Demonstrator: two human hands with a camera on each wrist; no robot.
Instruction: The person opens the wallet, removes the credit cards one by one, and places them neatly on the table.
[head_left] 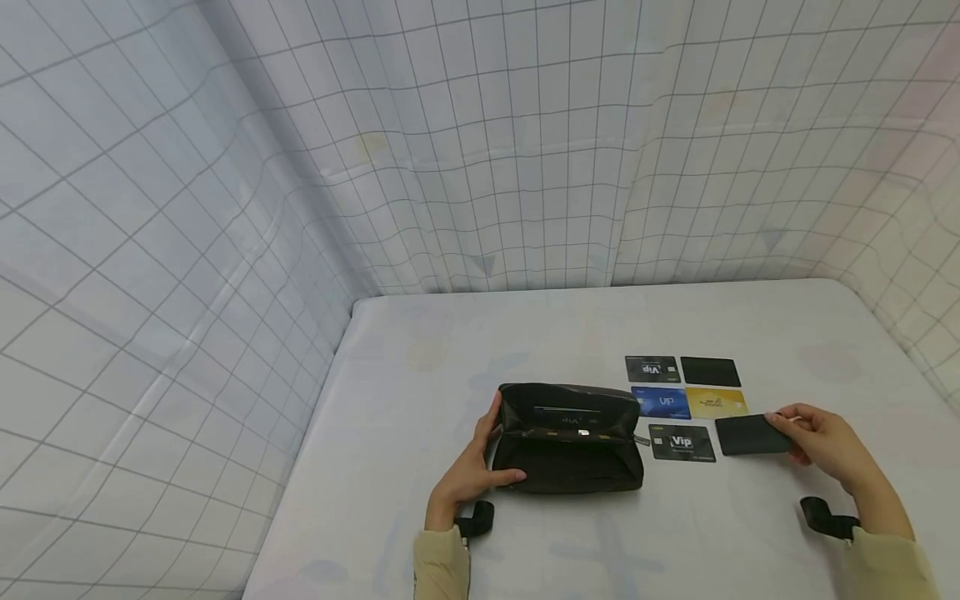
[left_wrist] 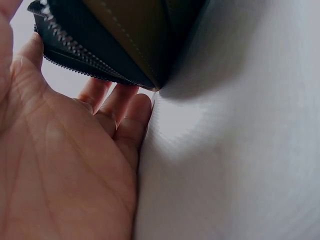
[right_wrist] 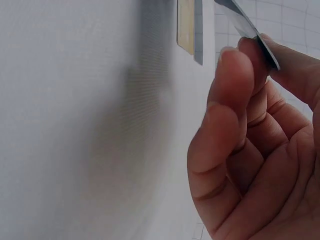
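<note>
A black zip wallet (head_left: 567,473) lies spread on the table, with a dark Vip card (head_left: 570,419) showing in its inner slots. My left hand (head_left: 474,467) grips the wallet's left end, thumb over the front part and fingers at the back part. The zip teeth of the wallet (left_wrist: 80,47) show up close in the left wrist view. Between thumb and fingers my right hand (head_left: 821,442) pinches a black card (head_left: 752,435) by its right end. In the right wrist view this card (right_wrist: 250,32) is seen nearly edge-on, tilted off the table.
Left of the held card lies a black Vip card (head_left: 682,442). Behind are a blue VIP card (head_left: 661,402), a gold card (head_left: 716,403), another dark Vip card (head_left: 652,368) and a plain black card (head_left: 710,372). Gridded white cloth (head_left: 480,167) hangs around the white table (head_left: 420,350).
</note>
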